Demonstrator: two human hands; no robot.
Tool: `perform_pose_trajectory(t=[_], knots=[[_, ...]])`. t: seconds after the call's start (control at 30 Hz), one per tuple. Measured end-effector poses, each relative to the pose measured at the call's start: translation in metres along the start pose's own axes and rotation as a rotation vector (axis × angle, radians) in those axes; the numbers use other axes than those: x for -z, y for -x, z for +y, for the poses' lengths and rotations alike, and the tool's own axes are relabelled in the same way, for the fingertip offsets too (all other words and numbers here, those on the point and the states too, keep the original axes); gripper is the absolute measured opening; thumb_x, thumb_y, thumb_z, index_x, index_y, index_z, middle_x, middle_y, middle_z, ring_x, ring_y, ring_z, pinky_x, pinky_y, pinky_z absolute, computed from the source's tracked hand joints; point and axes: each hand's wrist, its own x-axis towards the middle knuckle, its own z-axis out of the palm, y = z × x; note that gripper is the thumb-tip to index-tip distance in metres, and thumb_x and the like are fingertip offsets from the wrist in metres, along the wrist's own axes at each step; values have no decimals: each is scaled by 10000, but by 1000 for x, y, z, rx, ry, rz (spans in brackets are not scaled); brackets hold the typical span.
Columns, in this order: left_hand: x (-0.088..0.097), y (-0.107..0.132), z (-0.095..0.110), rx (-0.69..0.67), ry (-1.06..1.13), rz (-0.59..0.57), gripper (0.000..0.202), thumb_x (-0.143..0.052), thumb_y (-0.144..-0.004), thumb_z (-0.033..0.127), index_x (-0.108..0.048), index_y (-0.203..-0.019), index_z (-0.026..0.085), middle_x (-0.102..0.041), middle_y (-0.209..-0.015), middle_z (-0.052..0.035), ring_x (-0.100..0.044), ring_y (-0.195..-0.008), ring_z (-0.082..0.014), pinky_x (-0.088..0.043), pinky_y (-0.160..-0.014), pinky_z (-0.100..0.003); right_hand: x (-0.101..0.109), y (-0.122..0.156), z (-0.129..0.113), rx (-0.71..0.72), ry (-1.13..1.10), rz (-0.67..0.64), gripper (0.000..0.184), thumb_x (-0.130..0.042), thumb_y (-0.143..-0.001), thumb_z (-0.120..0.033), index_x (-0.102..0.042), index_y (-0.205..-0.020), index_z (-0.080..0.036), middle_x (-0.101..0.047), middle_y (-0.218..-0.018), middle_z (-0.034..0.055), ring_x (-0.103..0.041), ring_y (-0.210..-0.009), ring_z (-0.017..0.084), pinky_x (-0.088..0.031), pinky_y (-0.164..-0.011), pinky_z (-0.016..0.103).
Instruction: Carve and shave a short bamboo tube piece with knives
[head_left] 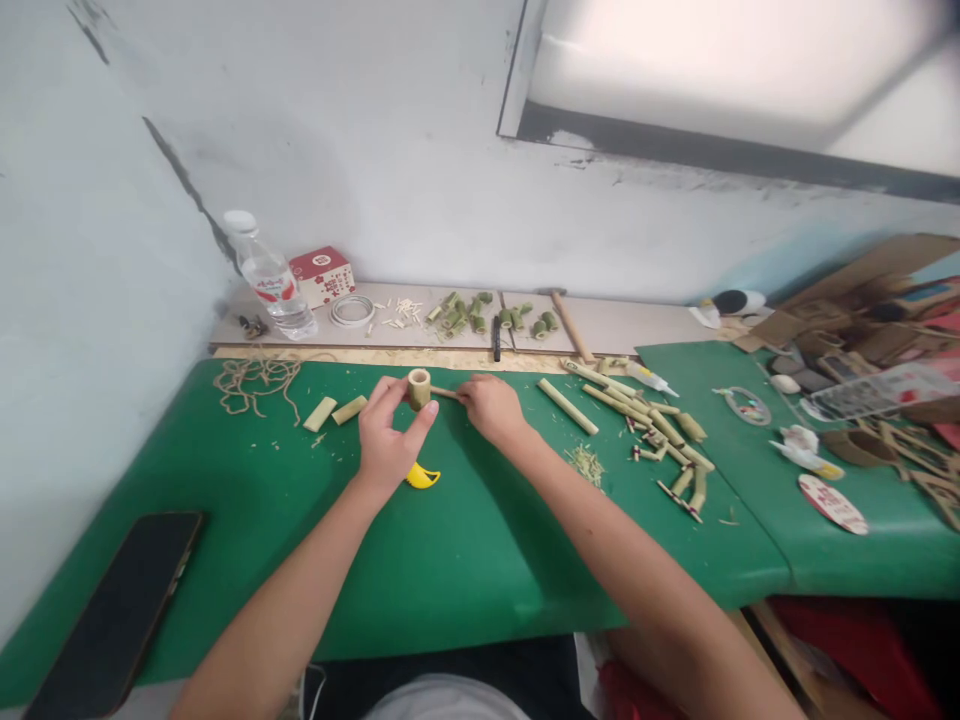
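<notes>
Between the thumb and fingers of my left hand (390,435) is a short hollow bamboo piece (419,390), its open end facing up. My right hand (491,405) pinches a thin stick (445,393) whose other end meets the side of the bamboo piece; whether it goes into it I cannot tell. Below my left hand a yellow tool (424,477) lies on the green surface, partly hidden by the hand. Two split bamboo strips (320,414) rest just left of that hand.
A phone (120,610) lies at the front left, a tangle of twine (255,385) farther back. Along the back board stand a water bottle (270,280), cut bamboo pieces (465,313) and a hammer (572,325). Bamboo sticks (652,420) and shavings (585,465) lie to the right.
</notes>
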Motion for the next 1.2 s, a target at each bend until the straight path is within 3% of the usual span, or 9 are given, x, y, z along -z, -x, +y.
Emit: perform_pose_trajectory(t=[0.23, 0.33, 0.43, 0.5, 0.6, 0.7, 0.8, 0.97, 1.2], knots=[[-4, 0, 2, -96, -103, -56, 189, -747, -942, 304, -765, -1092, 189, -630, -901, -21, -611, -810, -174, -544, -784, -316, 2, 65, 39, -121, -9, 18, 308, -572, -1041, -143, -858, -1145, -193, -798, -1060, 113, -728, -1007, 252, -468, -796, 314], [-8, 1, -1, -77, -92, -81, 179, -741, -942, 288, -763, -1088, 187, -627, -892, -18, -613, -808, -172, -547, -779, -313, 6, 87, 59, -144, -40, 16, 280, -604, -1008, -113, -872, -1043, -187, -805, -1021, 115, -740, -969, 254, -472, -784, 312], [-11, 2, -3, -20, -66, -92, 138, -742, -941, 286, -759, -1046, 198, -631, -896, -20, -609, -818, -175, -554, -801, -322, 8, 101, 64, -201, -91, 55, 259, -624, -994, -123, -866, -1067, -177, -823, -1031, 115, -755, -967, 260, -496, -807, 316], [-13, 2, -3, 19, -30, -84, 129, -741, -949, 302, -753, -1032, 204, -628, -903, -25, -612, -830, -182, -557, -802, -326, 3, 105, 49, -245, -143, 99, 271, -621, -1009, -156, -851, -1150, -174, -837, -1064, 113, -765, -967, 253, -519, -831, 318], [-12, 2, -4, 44, 22, -45, 148, -741, -963, 336, -744, -1031, 204, -614, -909, -30, -624, -848, -194, -558, -796, -329, -13, 100, 4, -239, -246, 136, 317, -616, -1035, -200, -821, -1275, -230, -854, -1107, 67, -779, -943, 201, -536, -853, 283], [-9, 0, -5, 15, 30, -2, 145, -752, -962, 337, -731, -1010, 202, -598, -907, -25, -618, -845, -192, -550, -795, -328, -29, 86, -38, -188, -300, 154, 304, -644, -1012, -197, -837, -1234, -273, -841, -1047, 38, -762, -956, 195, -515, -839, 267], [-5, -3, -7, -15, 20, 25, 135, -757, -959, 325, -715, -975, 198, -576, -893, -16, -598, -831, -182, -537, -785, -321, -36, 78, -47, -192, -296, 168, 313, -638, -978, -145, -849, -1187, -243, -818, -1002, 61, -741, -927, 198, -490, -796, 266], [-3, -6, -8, -4, 18, 54, 149, -770, -939, 332, -713, -959, 195, -588, -898, -19, -604, -837, -181, -527, -778, -311, -29, 89, 3, -333, -232, 228, 318, -618, -964, -146, -851, -1168, -217, -815, -1052, 95, -738, -951, 228, -483, -792, 292], [-6, -5, -7, 3, 20, 28, 176, -770, -936, 363, -738, -975, 194, -599, -889, -26, -611, -841, -190, -539, -789, -329, -27, 148, 69, -584, -180, 320, 329, -597, -981, -257, -844, -1194, -213, -838, -1088, 108, -759, -998, 274, -508, -821, 339]])
